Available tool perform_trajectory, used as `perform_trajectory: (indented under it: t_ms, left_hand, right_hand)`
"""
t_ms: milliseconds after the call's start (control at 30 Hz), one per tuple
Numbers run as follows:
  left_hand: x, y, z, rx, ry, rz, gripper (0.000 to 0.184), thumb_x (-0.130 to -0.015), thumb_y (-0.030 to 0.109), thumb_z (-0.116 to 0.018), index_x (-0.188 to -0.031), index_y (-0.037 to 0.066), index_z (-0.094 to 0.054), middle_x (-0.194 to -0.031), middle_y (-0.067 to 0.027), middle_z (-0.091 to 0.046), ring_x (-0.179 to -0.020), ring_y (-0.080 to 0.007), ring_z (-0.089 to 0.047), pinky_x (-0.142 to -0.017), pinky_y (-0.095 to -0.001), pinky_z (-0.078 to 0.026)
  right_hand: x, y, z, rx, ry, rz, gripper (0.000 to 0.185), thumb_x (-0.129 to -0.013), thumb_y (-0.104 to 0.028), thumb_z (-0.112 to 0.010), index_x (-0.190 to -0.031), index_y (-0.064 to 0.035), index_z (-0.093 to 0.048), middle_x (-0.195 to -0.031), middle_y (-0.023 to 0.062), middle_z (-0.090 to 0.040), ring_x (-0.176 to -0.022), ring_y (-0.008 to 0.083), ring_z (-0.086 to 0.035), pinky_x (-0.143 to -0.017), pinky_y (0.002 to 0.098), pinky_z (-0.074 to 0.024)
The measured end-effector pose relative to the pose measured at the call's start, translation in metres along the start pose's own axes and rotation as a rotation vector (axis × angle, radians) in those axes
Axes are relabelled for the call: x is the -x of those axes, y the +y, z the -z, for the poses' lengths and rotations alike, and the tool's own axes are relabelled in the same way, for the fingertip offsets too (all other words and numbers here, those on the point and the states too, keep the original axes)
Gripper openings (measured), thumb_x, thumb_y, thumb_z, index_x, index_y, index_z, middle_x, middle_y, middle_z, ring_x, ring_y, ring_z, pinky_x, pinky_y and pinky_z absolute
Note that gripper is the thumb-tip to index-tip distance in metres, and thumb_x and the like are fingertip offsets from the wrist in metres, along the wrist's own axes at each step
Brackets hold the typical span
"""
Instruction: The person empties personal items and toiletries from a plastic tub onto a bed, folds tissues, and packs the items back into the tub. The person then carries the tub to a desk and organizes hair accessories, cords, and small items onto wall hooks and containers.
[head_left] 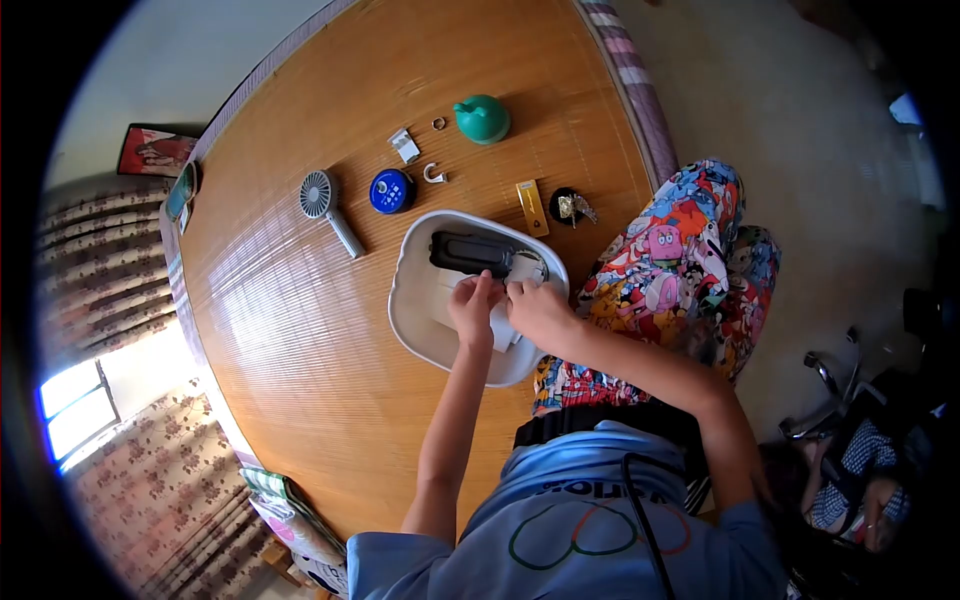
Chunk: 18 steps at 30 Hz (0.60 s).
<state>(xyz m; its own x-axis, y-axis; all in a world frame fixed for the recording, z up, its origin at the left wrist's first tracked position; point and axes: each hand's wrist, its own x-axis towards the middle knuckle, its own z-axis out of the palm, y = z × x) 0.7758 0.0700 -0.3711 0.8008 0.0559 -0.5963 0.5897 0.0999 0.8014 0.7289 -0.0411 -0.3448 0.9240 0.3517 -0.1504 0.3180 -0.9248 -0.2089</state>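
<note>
A white plastic tub (408, 300) stands in front of me, and both hands are over it. A dark, long case-like object (472, 253) lies inside, near its far side. My left hand (474, 308) is closed, thumb and fingers pinched together just below the dark object. Beside it, my right hand (540, 314) is also closed, fingertips almost meeting those of the left. Whatever the fingers pinch is too small or hidden to make out. Something white, partly covered by my right hand, lies in the tub, and a greenish ring-like item (534, 264) shows at its right.
Beyond the tub lie a grey handheld fan (318, 196), a round blue tin (391, 190), a white hook (434, 173), a small white packet (405, 146), a ring (438, 123), a green rounded object (483, 119), a yellow box (532, 208) and a black round item with a chain (572, 207).
</note>
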Motion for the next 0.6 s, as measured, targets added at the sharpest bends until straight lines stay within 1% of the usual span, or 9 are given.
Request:
perform_trajectory:
  t_ms: [133,200,233,333,400,467,500,567,600]
  left_hand:
    - [0.008,0.009,0.005,0.019,0.046,-0.037,0.017,-0.077,0.015,-0.058,-0.076,0.000,-0.052,-0.068,-0.0062,-0.056,-0.060,-0.0111,-0.055,-0.054,-0.0206,-0.045]
    - [0.015,0.016,0.009,-0.187,0.100,-0.146,0.015,-0.078,0.016,-0.058,-0.074,0.003,-0.053,-0.065,-0.0044,-0.056,-0.060,-0.0107,-0.055,-0.051,-0.0188,-0.043]
    - [0.019,0.025,0.006,-0.239,0.128,-0.230,0.014,-0.077,0.015,-0.059,-0.073,0.002,-0.053,-0.062,-0.0034,-0.055,-0.057,-0.0086,-0.053,-0.048,-0.0178,-0.039]
    - [-0.007,0.048,0.007,-0.422,0.199,-0.694,0.013,-0.074,0.011,-0.062,-0.068,0.002,-0.056,-0.059,-0.0006,-0.054,-0.052,-0.0045,-0.048,-0.046,-0.0187,-0.037]
    - [-0.034,0.082,-0.002,-0.605,0.236,-0.885,0.009,-0.071,0.007,-0.062,-0.069,0.002,-0.055,-0.058,-0.0056,-0.054,-0.050,-0.0108,-0.051,-0.047,-0.0215,-0.039]
    - [-0.076,0.112,-0.018,-0.668,0.117,-1.094,0.007,-0.069,0.007,-0.060,-0.071,0.003,-0.056,-0.067,-0.0091,-0.056,-0.058,-0.0222,-0.055,-0.052,-0.0293,-0.042]
    - [-0.089,0.131,-0.031,-0.906,0.095,-0.965,0.011,-0.069,0.011,-0.060,-0.075,0.003,-0.057,-0.072,-0.0100,-0.055,-0.067,-0.0262,-0.054,-0.060,-0.0328,-0.043]
    - [-0.138,0.134,-0.050,-1.061,-0.034,-1.063,0.027,-0.067,0.015,-0.062,-0.092,0.007,-0.055,-0.088,-0.0112,-0.052,-0.087,-0.0286,-0.050,-0.071,-0.0363,-0.042]
    - [-0.151,0.139,-0.061,-1.199,-0.121,-1.088,0.027,-0.068,0.009,-0.058,-0.094,0.008,-0.054,-0.096,-0.0107,-0.049,-0.090,-0.0290,-0.048,-0.072,-0.0368,-0.043]
  right_hand:
    - [0.001,0.002,0.007,-0.028,0.035,0.084,0.016,-0.064,-0.008,-0.055,-0.077,-0.0015,-0.060,-0.081,0.0094,-0.050,-0.072,0.0205,-0.052,-0.056,0.0289,-0.0453]
    - [0.002,0.007,0.020,-0.114,0.160,0.129,0.009,-0.061,-0.008,-0.055,-0.069,-0.0039,-0.054,-0.079,0.0084,-0.048,-0.070,0.0188,-0.053,-0.053,0.0269,-0.0469]
    - [0.002,0.009,0.026,-0.121,0.254,0.144,0.008,-0.063,-0.010,-0.057,-0.068,-0.0051,-0.053,-0.080,0.0076,-0.048,-0.067,0.0178,-0.054,-0.051,0.0256,-0.0466]
    - [0.000,0.023,0.052,-0.263,0.316,0.163,0.010,-0.066,-0.012,-0.060,-0.072,-0.0062,-0.054,-0.077,0.0052,-0.048,-0.063,0.0168,-0.054,-0.050,0.0259,-0.0465]
    - [-0.002,0.033,0.069,-0.406,0.418,0.075,0.011,-0.069,-0.014,-0.060,-0.077,-0.0068,-0.056,-0.074,0.0035,-0.048,-0.060,0.0173,-0.055,-0.050,0.0268,-0.0461]
    - [-0.006,0.046,0.078,-0.415,0.478,0.058,0.011,-0.069,-0.014,-0.060,-0.076,-0.0065,-0.054,-0.072,0.0039,-0.047,-0.058,0.0175,-0.054,-0.049,0.0270,-0.0453]
    - [-0.007,0.051,0.081,-0.437,0.542,0.026,0.012,-0.069,-0.013,-0.059,-0.076,-0.0061,-0.052,-0.070,0.0042,-0.046,-0.057,0.0176,-0.053,-0.047,0.0273,-0.0445]
    - [-0.005,0.059,0.083,-0.446,0.531,-0.007,0.012,-0.070,-0.012,-0.059,-0.078,-0.0055,-0.053,-0.069,0.0041,-0.047,-0.056,0.0185,-0.053,-0.048,0.0281,-0.0442]
    - [-0.003,0.064,0.084,-0.430,0.529,-0.014,0.012,-0.070,-0.012,-0.059,-0.078,-0.0053,-0.054,-0.069,0.0041,-0.047,-0.056,0.0186,-0.053,-0.048,0.0281,-0.0442]
